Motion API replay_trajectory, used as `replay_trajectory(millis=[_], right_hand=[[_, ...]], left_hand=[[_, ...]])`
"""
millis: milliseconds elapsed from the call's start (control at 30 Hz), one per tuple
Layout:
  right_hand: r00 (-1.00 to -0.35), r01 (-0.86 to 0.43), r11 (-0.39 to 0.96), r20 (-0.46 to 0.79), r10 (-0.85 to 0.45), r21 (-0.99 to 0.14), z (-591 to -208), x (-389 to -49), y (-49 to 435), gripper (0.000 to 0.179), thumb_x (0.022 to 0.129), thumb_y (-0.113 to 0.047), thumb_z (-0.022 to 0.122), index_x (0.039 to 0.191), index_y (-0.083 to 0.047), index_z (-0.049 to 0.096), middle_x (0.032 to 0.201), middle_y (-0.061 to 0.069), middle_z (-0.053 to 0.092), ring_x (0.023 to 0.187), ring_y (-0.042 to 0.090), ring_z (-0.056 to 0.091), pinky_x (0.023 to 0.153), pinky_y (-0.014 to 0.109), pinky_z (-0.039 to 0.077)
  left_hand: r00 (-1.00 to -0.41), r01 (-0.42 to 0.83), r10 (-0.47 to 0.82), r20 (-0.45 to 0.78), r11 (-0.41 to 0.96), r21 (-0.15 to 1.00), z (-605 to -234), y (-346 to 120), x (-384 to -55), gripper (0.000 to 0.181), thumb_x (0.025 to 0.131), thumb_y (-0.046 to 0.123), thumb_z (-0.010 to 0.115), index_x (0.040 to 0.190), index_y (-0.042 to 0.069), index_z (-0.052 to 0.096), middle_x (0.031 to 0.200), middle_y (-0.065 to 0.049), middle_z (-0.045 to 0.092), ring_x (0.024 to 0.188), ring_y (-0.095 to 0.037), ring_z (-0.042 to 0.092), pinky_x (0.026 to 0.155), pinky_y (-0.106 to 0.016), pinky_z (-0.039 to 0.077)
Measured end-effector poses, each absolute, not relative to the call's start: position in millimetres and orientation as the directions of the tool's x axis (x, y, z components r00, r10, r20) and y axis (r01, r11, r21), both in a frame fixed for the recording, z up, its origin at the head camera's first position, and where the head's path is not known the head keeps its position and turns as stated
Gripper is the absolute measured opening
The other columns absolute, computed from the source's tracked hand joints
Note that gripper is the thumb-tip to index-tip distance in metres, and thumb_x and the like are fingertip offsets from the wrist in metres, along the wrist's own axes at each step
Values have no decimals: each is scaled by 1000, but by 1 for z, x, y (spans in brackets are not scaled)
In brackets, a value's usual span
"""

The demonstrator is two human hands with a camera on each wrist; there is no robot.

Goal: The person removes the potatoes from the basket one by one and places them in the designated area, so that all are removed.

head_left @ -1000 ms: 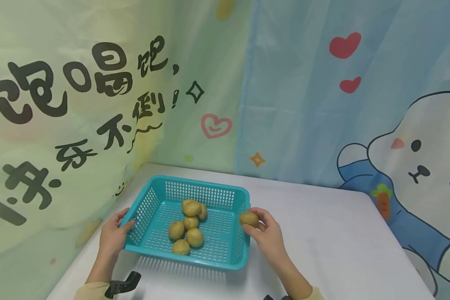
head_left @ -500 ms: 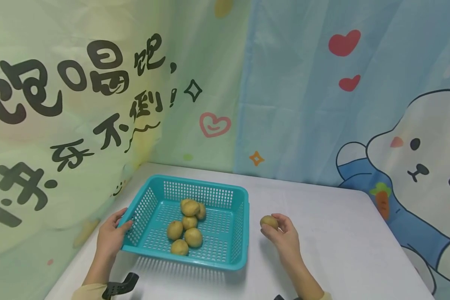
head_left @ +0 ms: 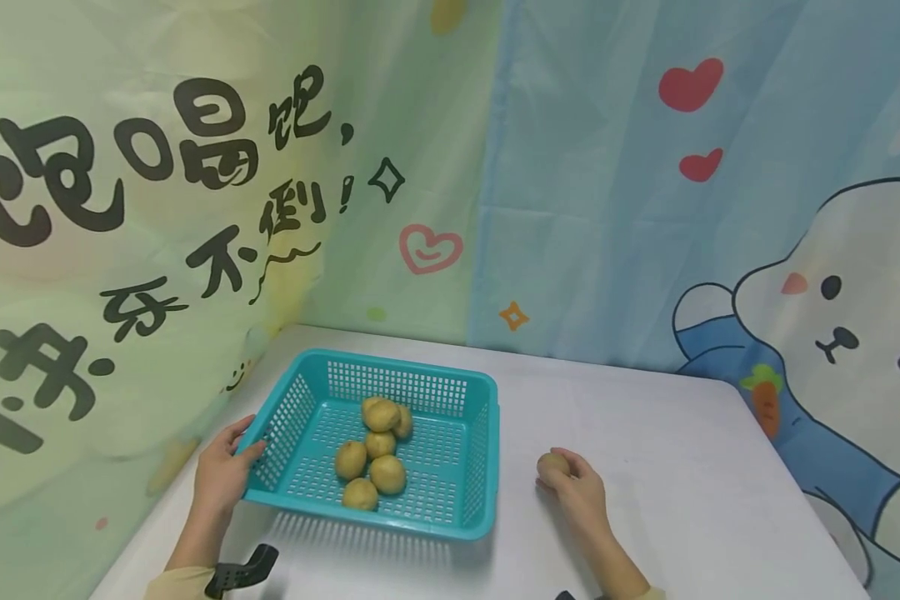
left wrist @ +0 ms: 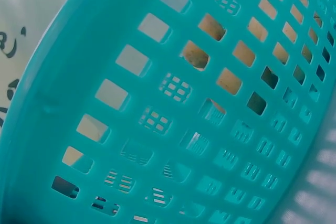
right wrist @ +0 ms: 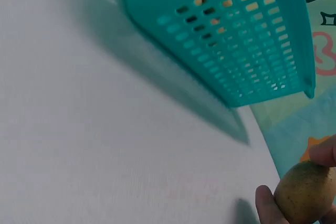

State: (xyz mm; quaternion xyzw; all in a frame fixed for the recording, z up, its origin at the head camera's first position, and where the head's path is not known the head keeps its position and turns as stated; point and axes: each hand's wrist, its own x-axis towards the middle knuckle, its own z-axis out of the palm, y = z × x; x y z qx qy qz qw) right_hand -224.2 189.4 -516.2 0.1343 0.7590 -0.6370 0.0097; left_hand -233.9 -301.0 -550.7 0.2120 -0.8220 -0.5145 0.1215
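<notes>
A turquoise plastic basket (head_left: 442, 408) stands on the white table, holding several potatoes (head_left: 381, 444) grouped near its middle. The left hand (head_left: 220, 467) grips the basket's left rim, thumb over the edge. To the right of the basket, the right hand (head_left: 583, 496) pinches a single potato (head_left: 552, 463) between thumb and fingers, low over the table. That potato (right wrist: 306, 192) also shows in the right wrist view, at the lower right, with a shadow on the table beside it. The left wrist view is filled by the basket's perforated side (left wrist: 147, 103); potatoes show through its holes.
The white table (head_left: 667, 467) extends to the right of the basket and the right hand. Behind it hangs a printed curtain (head_left: 585, 208) with hearts and a cartoon rabbit; another, with large writing, hangs at left. A black strap (head_left: 242, 570) sits at the left wrist.
The right hand has carried its potato from the basket's right rim out to the right and down toward the table. The left hand still holds the rim.
</notes>
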Motion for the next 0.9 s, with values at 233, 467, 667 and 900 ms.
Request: replay_trajectory(millis=[233, 467, 667, 900], right_hand=[[-959, 210, 359, -120, 258, -909, -526, -236, 197, 51, 87, -23, 69, 133, -8, 54, 122, 20, 54, 106, 30, 52, 77, 29, 43], [-972, 144, 467, -37, 230, -872, -529, -254, 199, 54, 86, -20, 71, 135, -8, 53, 131, 24, 53, 109, 35, 54, 80, 35, 46], [-976, 106, 504, 9, 220, -857, -531, -268, 195, 50, 83, -13, 71, 129, -2, 54, 129, 25, 54, 113, 40, 54, 90, 50, 46], [-971, -48, 617, 182, 156, -785, -549, -279, 182, 47, 79, -4, 75, 123, -4, 58, 126, 22, 54, 114, 40, 53, 92, 55, 45]], left_hand=[[-876, -223, -481, -34, 342, 913, -550, -302, -235, 54, 95, 16, 59, 147, 13, 44, 132, -19, 58, 105, -30, 62, 66, -30, 54], [-884, -226, -464, -53, 326, 918, -543, -299, -231, 56, 94, 17, 60, 148, 12, 42, 133, -22, 56, 105, -31, 62, 66, -29, 54], [-885, -234, -463, -57, 334, 913, -523, -285, -224, 54, 96, 13, 56, 148, 9, 41, 135, -21, 56, 109, -31, 61, 63, -26, 53], [-904, -245, -420, -84, 348, 905, -492, -277, -203, 56, 96, 15, 57, 148, 5, 39, 136, -27, 52, 108, -35, 61, 65, -31, 54]])
